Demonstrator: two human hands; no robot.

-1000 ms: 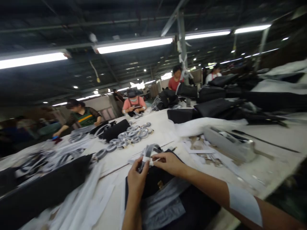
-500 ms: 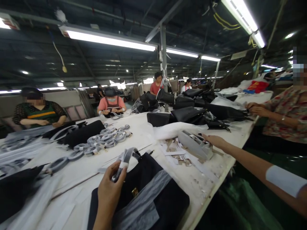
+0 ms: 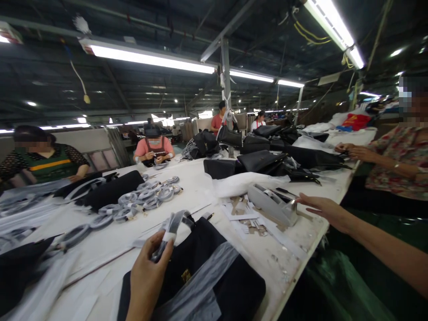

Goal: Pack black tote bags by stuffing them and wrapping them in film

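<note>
My left hand [image 3: 147, 272] is closed, thumb against fingers, around a bag strap [image 3: 175, 223] wrapped in grey film with a white band. Beneath it lies a black handbag [image 3: 239, 272] with a gold clasp [image 3: 186, 275] and a translucent film strip [image 3: 200, 281] across its front. At the right, my right hand [image 3: 324, 211] has its fingers stretched out, close to the end of a grey tape dispenser [image 3: 267, 205]. Whether a bit of tape clings to its fingertips I cannot make out.
Coiled wrapped straps [image 3: 147, 198] lie left of centre, beside black bags [image 3: 113, 189]. More black bags [image 3: 264, 160] are heaped at the back. Paper scraps [image 3: 245, 216] surround the dispenser. Co-workers sit opposite, and another person [image 3: 397, 154] stands at the right edge.
My right hand has drawn back to the right from the dispenser, its fingers now spread. My left hand keeps hold of the strap. The co-worker at far left has shifted left.
</note>
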